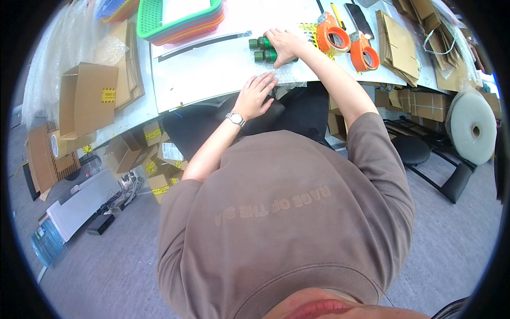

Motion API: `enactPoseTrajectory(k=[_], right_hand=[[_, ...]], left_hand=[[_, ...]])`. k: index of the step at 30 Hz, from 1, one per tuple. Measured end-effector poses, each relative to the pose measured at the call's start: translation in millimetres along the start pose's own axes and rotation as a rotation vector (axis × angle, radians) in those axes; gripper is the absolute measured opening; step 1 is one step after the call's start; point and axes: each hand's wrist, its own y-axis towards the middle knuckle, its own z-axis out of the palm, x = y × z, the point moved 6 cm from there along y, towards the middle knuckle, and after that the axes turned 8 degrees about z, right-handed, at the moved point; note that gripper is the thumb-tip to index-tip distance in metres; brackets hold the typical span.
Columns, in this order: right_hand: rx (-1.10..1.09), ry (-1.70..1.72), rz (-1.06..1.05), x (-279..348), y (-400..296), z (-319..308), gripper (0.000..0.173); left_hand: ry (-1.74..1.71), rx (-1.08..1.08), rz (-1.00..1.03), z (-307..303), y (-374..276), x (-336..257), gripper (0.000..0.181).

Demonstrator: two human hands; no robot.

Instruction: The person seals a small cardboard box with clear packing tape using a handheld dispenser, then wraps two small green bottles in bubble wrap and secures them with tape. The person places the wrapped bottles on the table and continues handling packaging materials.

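Two green bottles with dark green caps lie side by side on the white table; the far bottle (261, 42) and the near bottle (265, 56) both point their caps left. My right hand (287, 44) spans them from above, its thumb at the near one and its fingers over the far one. Beneath and beside the bottles lies a clear sheet of bubble wrap (293, 75), which reaches the table's front edge. My left hand (257, 95), with a wristwatch (236, 119) on the wrist, rests at that edge with its fingers spread and nothing visibly held.
Two orange tape dispensers (332, 36) (364, 54), a yellow cutter (338, 16) and a phone (359, 20) lie right of the bottles. Stacked plastic baskets (181, 30) stand at the back left. Flat cartons (398, 48) lie right; an open cardboard box (89, 99) stands left.
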Motion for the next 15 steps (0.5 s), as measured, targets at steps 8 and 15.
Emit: enactPoseTrajectory(k=[8, 15], right_hand=[[-0.118, 0.153, -0.076, -13, -19, -12, 0.089], [-0.101, 0.206, -0.076, -17, -17, -7, 0.094]], left_hand=[[-0.115, -0.03, -0.024, 2, -7, 4, 0.068], [-0.111, -0.024, -0.016, 1, -5, 4, 0.068]])
